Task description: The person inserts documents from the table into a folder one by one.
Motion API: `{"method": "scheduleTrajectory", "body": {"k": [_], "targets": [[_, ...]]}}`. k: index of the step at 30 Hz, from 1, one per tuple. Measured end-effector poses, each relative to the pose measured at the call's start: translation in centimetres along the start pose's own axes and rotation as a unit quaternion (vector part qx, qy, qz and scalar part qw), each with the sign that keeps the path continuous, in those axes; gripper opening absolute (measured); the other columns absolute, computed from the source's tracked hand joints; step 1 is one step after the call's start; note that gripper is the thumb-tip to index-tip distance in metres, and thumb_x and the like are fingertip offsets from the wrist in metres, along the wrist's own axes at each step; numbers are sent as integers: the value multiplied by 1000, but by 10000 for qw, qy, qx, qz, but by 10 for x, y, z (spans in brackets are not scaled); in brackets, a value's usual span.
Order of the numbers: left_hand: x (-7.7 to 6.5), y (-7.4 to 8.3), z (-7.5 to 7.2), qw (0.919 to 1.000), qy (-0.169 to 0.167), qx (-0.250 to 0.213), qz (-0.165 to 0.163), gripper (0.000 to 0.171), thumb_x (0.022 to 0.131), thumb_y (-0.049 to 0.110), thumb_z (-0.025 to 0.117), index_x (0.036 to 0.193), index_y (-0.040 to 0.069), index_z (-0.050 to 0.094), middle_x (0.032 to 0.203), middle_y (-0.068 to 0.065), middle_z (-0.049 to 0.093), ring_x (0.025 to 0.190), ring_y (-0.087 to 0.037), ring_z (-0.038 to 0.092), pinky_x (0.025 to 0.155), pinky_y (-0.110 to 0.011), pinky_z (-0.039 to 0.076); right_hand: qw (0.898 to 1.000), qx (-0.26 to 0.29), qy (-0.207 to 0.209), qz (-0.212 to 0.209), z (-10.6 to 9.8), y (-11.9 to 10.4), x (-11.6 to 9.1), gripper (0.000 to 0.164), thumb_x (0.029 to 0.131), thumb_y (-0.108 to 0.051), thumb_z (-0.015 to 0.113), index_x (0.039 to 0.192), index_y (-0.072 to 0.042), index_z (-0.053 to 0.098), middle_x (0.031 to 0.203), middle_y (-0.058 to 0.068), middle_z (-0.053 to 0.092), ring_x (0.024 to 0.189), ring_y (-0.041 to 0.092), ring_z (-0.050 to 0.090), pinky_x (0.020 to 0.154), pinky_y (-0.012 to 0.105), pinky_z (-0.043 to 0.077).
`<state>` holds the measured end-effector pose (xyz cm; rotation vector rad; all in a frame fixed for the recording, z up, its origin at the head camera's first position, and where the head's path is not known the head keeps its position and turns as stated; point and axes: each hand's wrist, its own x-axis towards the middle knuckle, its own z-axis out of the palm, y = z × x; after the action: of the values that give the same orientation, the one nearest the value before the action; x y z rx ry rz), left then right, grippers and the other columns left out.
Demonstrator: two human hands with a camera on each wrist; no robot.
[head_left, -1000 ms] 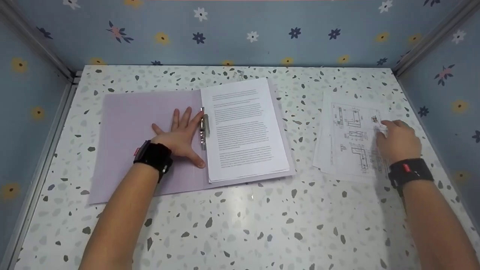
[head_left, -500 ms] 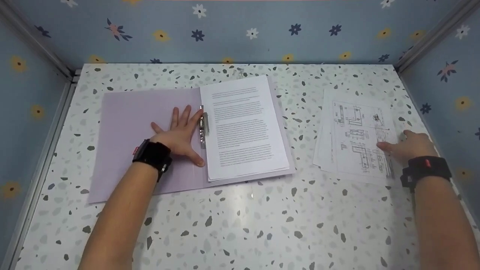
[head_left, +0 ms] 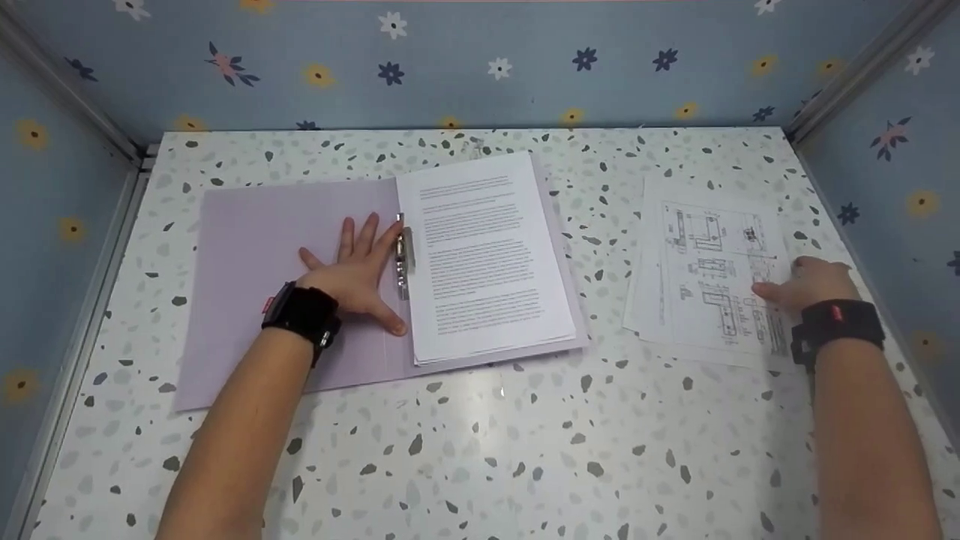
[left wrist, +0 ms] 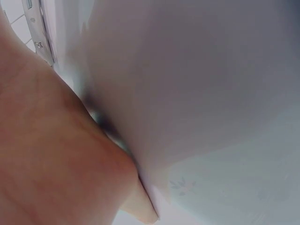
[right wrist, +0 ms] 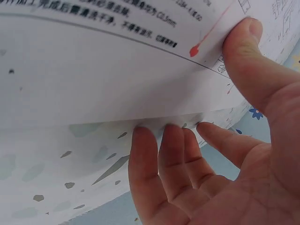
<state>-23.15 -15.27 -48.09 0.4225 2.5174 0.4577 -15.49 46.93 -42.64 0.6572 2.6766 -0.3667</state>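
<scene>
A lilac folder (head_left: 262, 240) lies spread on the speckled table, with a stack of printed text pages (head_left: 484, 259) on its right side. Along its spine sits a metal clip (head_left: 403, 262). My left hand (head_left: 349, 281) rests on the folder beside the clip, fingers spread wide. To the right are loose sheets with a technical drawing (head_left: 709, 274) on top. At their right edge is my right hand (head_left: 810, 285). In the right wrist view its thumb (right wrist: 243, 40) lies over the drawing sheet, while the other fingertips (right wrist: 144, 140) meet the sheet's edge from below, well apart from the thumb.
Blue flowered panels (head_left: 532, 90) border the table (head_left: 517, 450) at the back and both sides. A strip of table separates the folder from the loose sheets. A small transparent item (head_left: 474, 147) lies behind the folder; its kind is unclear.
My right hand has moved from on top of the drawing to its right edge, shifting slightly back left in the last half second. My left hand stays on the folder.
</scene>
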Motion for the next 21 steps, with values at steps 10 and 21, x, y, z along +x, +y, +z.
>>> {"method": "scheduleTrajectory", "body": {"k": [10, 21], "targets": [[1, -2, 1, 10000, -12, 62, 0, 158, 41, 75, 86, 155, 41, -19, 161, -4, -30, 142, -36, -36, 79, -86, -23, 9988, 272, -203, 359, -5, -13, -6, 104, 88, -48, 72, 151, 13, 16, 145, 45, 28, 130, 63, 29, 107, 71, 25], [2, 0, 0, 9999, -28, 134, 13, 160, 41, 77, 85, 155, 40, -20, 161, -6, -31, 142, -38, -35, 79, -88, -20, 9972, 566, -173, 450, -9, -19, -7, 109, 86, -42, 77, 153, 11, 9, 145, 44, 28, 132, 62, 27, 108, 69, 23]]}}
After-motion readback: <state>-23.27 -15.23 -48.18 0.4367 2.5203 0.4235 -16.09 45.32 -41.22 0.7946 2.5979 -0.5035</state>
